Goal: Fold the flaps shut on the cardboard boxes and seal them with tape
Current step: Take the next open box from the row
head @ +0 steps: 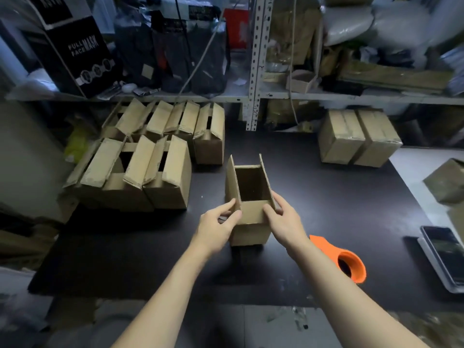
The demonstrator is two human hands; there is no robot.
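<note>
Both my hands hold the open cardboard box (251, 214) standing mid-tabletop (326, 197): my left hand (221, 221) pinches its upright left flap, my right hand (282, 218) seems curled round the right one. An orange tape dispenser (345, 259) lies beside my right wrist.

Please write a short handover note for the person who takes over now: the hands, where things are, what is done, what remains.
The left hand and right hand each grip a side flap of the open box at the centre of the table; its side flaps stand up.
The orange tape dispenser lies to the right, untouched.
Done: two closed boxes at back right, seemingly taped.
Left: this box, plus the open boxes at back left.
</note>
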